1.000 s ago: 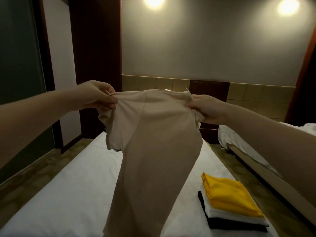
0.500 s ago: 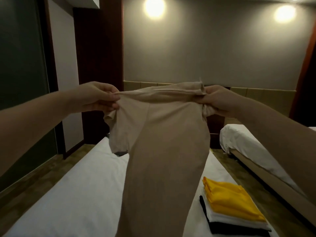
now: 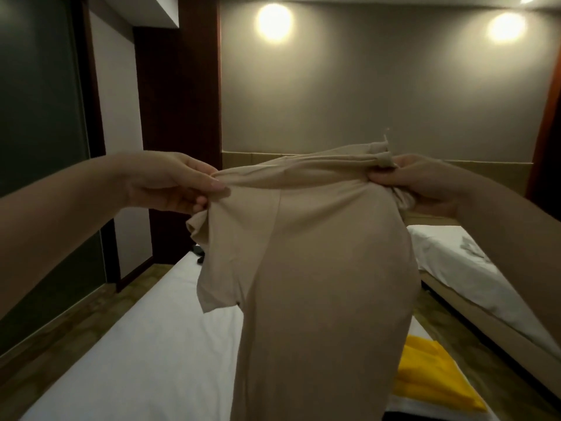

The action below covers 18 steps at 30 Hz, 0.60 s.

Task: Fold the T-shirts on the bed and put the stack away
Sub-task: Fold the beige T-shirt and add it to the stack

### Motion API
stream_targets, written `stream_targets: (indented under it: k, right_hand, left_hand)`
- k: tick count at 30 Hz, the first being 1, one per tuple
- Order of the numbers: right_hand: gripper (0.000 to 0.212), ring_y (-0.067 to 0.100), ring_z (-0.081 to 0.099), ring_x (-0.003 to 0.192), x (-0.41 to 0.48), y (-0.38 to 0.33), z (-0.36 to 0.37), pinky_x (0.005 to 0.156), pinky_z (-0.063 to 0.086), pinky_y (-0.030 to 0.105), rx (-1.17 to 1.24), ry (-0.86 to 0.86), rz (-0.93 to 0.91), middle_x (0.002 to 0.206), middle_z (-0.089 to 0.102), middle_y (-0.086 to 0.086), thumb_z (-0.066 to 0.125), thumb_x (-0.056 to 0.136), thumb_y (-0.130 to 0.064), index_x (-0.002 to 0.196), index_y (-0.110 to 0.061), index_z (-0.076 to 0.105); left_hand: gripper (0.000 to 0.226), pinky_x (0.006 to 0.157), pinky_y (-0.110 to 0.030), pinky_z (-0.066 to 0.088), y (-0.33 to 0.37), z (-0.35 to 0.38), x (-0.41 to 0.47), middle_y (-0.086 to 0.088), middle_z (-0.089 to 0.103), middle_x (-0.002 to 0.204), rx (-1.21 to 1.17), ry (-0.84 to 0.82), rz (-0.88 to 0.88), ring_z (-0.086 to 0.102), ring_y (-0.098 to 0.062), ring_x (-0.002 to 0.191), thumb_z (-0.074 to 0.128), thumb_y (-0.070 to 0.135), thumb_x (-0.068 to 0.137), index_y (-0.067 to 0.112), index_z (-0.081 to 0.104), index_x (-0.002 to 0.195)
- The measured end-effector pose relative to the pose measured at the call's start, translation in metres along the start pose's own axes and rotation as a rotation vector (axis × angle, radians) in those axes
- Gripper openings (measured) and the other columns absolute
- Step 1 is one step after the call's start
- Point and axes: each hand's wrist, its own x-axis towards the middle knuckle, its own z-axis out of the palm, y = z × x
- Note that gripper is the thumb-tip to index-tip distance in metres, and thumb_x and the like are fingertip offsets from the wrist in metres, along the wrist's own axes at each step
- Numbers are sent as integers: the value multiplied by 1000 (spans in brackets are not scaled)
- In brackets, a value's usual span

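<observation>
Beige T-shirt [image 3: 318, 268] hangs from both hands above bed [image 3: 136, 360].

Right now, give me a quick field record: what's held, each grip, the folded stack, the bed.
held: beige shirt, up in the air, hanging over the bed
left grip: pinches the shirt's top edge at one shoulder
right grip: holds the bunched other shoulder
fold state: not yet folded; one sleeve hangs loose
folded: yellow shirt on the bed at right; what lies under it is mostly hidden
other: second bed to the right
</observation>
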Motion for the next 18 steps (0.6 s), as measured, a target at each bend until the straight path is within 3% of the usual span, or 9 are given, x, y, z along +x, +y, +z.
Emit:
stream_targets:
  k: [4, 8, 10, 13, 16, 18]
  right_hand:
    - [17, 8, 67, 73, 34, 31, 1, 63, 55, 18, -35, -12, 103, 84, 70, 3, 54, 88, -7, 101, -3, 64]
    - [10, 14, 61, 78, 111, 98, 0, 77, 53, 30, -294, 188, 159, 90, 65, 9, 62, 87, -8, 84, -16, 68]
    - [6, 14, 58, 75, 154, 118, -1, 75, 51, 27, -355, 306, 142, 80, 62, 4, 65, 85, -13, 82, -17, 68]
    - [13, 13, 54, 71, 220, 104, -18, 57, 43, 20, -335, 466, -9, 66, 56, -2, 61, 85, -7, 77, -16, 66]
    - [27, 11, 49, 68, 274, 57, -46, 56, 35, 24, -381, 625, -178, 63, 53, -2, 58, 81, -6, 58, -19, 57]
    - [19, 10, 49, 67, 291, 29, -58, 59, 37, 28, -346, 655, -268, 64, 54, -1, 55, 78, -8, 64, -18, 61]
  left_hand:
    - [47, 61, -23, 57, -26, -4, 40, -7, 71, 88, 74, 17, -172, 68, -19, 74, 92, 25, 39, 9, 75, 79]
    - [14, 75, -27, 56, -78, -1, 118, -11, 67, 90, 387, 339, -283, 64, -22, 86, 69, 8, 80, 5, 69, 94]
    - [11, 72, -27, 53, -95, -14, 163, -5, 64, 79, 511, 523, -210, 61, -19, 77, 65, 8, 84, 7, 70, 94]
    - [10, 60, -23, 47, -81, -50, 216, -1, 58, 64, 437, 748, -20, 56, -18, 66, 63, 5, 81, 12, 69, 78]
    - [7, 53, -15, 36, -33, -82, 247, 6, 52, 62, 355, 869, 236, 46, -9, 60, 62, 10, 86, 14, 65, 82]
    - [4, 52, -14, 33, -6, -98, 257, 8, 50, 64, 354, 903, 347, 44, -4, 60, 60, 13, 88, 14, 64, 87]
